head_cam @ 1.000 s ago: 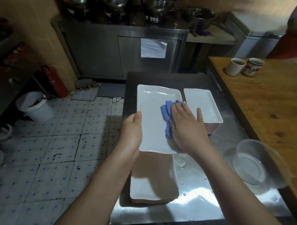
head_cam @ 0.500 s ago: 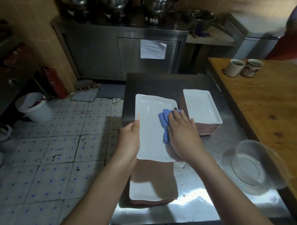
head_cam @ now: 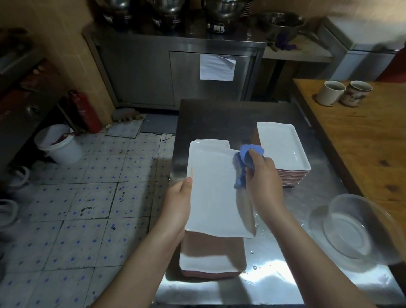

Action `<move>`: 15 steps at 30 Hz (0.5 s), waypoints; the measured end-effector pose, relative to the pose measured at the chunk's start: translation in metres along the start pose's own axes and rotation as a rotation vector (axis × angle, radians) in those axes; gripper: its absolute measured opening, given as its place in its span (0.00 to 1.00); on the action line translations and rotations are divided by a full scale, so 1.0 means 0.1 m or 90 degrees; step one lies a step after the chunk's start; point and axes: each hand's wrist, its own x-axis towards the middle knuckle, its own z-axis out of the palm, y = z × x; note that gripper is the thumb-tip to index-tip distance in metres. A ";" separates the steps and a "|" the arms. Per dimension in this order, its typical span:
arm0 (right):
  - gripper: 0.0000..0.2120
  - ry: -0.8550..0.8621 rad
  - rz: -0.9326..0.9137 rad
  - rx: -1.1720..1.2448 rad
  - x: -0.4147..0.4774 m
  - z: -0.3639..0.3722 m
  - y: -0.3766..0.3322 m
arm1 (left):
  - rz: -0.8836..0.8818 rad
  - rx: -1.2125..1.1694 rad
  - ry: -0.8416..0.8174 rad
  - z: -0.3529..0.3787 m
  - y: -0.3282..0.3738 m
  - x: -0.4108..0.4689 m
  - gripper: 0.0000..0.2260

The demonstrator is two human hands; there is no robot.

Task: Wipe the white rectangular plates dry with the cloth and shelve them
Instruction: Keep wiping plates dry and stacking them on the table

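My left hand point(head_cam: 178, 199) grips the left edge of a white rectangular plate point(head_cam: 213, 189), held tilted above the steel table point(head_cam: 275, 280). My right hand point(head_cam: 263, 179) holds a blue cloth point(head_cam: 247, 159) bunched against the plate's right rim near its far corner. Under the held plate lies a short stack of white plates with reddish undersides point(head_cam: 206, 263). A taller stack of the same plates point(head_cam: 284, 150) stands on the table to the right, just past the cloth.
A clear plastic bowl point(head_cam: 354, 230) sits at the table's right edge against a wooden table point(head_cam: 365, 147) with two mugs point(head_cam: 330, 93). Water drops lie on the steel. A steel cabinet point(head_cam: 177, 69) stands behind; a white bucket point(head_cam: 58, 143) and red extinguisher point(head_cam: 85, 111) stand on the tiled floor.
My right hand slid the cloth from the plate's middle to its right rim and far corner. The held plate tipped up on its right side and came slightly nearer.
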 end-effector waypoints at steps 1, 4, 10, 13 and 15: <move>0.16 0.000 0.019 0.062 0.03 -0.02 0.04 | -0.009 0.000 0.002 -0.02 -0.03 0.00 0.14; 0.18 -0.030 0.144 0.304 0.06 -0.05 0.14 | -0.036 0.005 0.008 -0.09 -0.15 -0.02 0.13; 0.12 -0.050 0.343 0.566 -0.02 0.04 0.23 | -0.083 0.031 0.013 -0.12 -0.45 -0.11 0.14; 0.13 -0.042 0.337 0.543 -0.05 0.08 0.26 | -0.096 0.029 0.013 -0.11 -0.58 -0.11 0.14; 0.14 -0.038 0.348 0.558 -0.05 0.12 0.28 | -0.094 0.042 0.024 -0.12 -0.65 -0.08 0.14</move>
